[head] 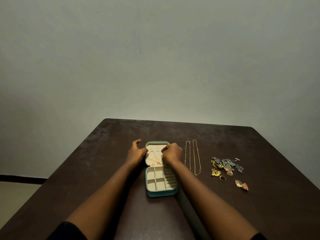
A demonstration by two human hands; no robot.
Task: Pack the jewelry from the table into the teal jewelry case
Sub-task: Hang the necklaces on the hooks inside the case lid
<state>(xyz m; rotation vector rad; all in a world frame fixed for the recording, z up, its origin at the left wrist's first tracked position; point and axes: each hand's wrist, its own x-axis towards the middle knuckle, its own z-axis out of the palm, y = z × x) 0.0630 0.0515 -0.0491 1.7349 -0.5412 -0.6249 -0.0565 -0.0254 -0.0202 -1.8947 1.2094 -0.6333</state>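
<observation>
The teal jewelry case [161, 192] lies open mid-table, its beige compartments showing nothing in them. Its lid [155, 142] is folded back flat, and a thin gold chain [154, 157] with a pendant hangs inside it. My left hand [136, 150] rests at the lid's left edge with fingers spread and the thumb touching the rim. My right hand [172, 152] is over the lid's right side, fingertips curled and pinching at the chain near the hooks. Two long gold chains [196, 158] lie straight to the right of the case.
Further right are a dark floral necklace tangled with gold earrings [228, 164], a gold earring [215, 172], a ring [222, 178] and a dome-shaped earring [241, 184]. The dark wooden table [103, 170] stands against a plain wall; its left edge drops to the floor.
</observation>
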